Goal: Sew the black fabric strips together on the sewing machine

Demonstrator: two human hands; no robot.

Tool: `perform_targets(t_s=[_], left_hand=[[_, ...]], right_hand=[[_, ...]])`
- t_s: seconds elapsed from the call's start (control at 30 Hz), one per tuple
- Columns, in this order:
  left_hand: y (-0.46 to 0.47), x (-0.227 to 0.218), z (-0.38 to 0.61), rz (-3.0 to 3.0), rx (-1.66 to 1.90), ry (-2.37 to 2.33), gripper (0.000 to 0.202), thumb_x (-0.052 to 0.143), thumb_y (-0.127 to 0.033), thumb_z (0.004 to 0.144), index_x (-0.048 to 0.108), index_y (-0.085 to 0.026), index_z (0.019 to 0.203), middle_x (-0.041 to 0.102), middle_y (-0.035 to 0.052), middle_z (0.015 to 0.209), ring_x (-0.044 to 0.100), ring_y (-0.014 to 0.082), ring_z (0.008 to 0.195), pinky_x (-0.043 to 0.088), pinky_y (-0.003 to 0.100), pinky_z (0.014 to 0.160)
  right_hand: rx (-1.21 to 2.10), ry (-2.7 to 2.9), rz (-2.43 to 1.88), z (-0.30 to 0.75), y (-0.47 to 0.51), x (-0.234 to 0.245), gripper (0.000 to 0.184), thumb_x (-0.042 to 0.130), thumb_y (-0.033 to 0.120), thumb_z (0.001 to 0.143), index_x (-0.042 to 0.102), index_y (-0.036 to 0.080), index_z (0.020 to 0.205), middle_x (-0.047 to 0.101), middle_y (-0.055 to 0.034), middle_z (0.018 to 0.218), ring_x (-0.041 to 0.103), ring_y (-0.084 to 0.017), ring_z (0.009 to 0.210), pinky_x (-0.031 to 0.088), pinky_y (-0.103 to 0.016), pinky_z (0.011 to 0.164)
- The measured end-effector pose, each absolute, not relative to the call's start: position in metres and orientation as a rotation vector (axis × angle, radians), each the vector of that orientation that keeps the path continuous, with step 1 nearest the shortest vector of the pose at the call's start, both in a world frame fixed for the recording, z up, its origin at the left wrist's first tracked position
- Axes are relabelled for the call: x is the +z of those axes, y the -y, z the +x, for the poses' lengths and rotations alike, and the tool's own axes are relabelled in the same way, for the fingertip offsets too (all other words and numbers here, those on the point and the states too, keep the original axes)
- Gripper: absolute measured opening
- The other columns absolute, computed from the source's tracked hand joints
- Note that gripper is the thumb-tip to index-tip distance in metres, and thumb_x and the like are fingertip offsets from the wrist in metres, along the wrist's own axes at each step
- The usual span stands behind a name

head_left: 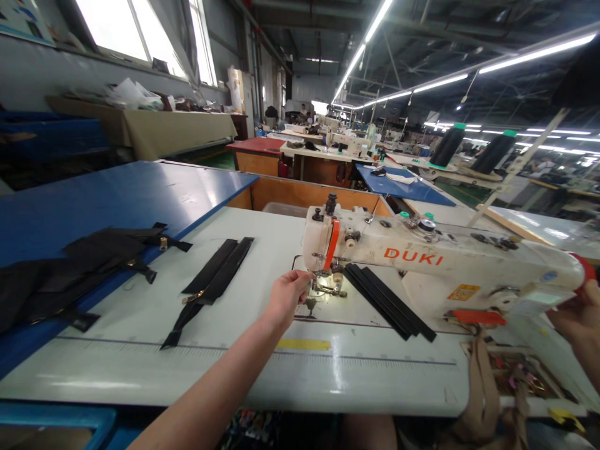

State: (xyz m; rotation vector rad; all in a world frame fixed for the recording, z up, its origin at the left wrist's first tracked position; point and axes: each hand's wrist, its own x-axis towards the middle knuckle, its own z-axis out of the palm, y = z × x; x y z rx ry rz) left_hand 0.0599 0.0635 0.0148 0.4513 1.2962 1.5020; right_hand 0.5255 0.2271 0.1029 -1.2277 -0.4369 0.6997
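At the needle end of the white sewing machine [370,244], my left hand [285,299] is closed in a pinch beside the lit presser foot [330,289]. Whatever is between its fingertips is too small to make out. My right hand [579,315], cut off by the right edge, is at the machine's red handwheel [585,269], its fingers curled against it. Several black strips [387,303] lie under the machine arm, right of the needle. Left of my left hand, a black zipper piece [218,269] with a gold slider lies flat on the pale table [262,231].
More black zipper pieces [94,262] are heaped on the blue tabletop [187,181] at left. A yellow tape strip [304,344] lies by the ruler markings. Beige straps [480,375] hang beside an open tray [525,372] at lower right. Black thread cones [447,147] stand behind the machine.
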Motion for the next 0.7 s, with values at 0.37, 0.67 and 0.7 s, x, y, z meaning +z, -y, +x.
perform_targets(t_s=[0.37,0.67,0.7], left_hand=[[-0.086,0.005,0.071,0.228,1.372,-1.109,0.031,0.059,-0.032,0.093,0.056,-0.016,0.119,0.059,0.0083,0.117,0.063,0.0214,0.095,0.054,0.04,0.079],[-0.068,0.011,0.109,0.311,1.189,-1.133,0.024,0.059,-0.031,0.093,0.058,-0.015,0.111,0.062,0.0052,0.103,0.064,0.0157,0.079,0.055,0.031,0.066],[-0.058,0.013,0.108,0.343,1.184,-1.157,0.022,0.059,-0.03,0.093,0.059,-0.014,0.108,0.063,0.004,0.098,0.063,0.0139,0.074,0.055,0.029,0.062]], right_hand=[[0.745,0.389,-1.127,0.528,-0.229,0.101,0.035,0.054,0.025,0.093,0.07,0.018,0.063,0.063,-0.0051,0.126,0.062,-0.008,0.067,0.047,-0.026,0.061],[0.718,0.362,-1.289,0.52,-0.222,0.109,0.013,0.054,0.02,0.094,0.065,0.016,0.087,0.064,-0.0041,0.108,0.062,-0.011,0.078,0.051,-0.024,0.065],[0.709,0.375,-1.335,0.518,-0.219,0.11,0.01,0.056,0.021,0.094,0.064,0.016,0.096,0.063,-0.0048,0.108,0.063,-0.013,0.082,0.053,-0.028,0.07]])
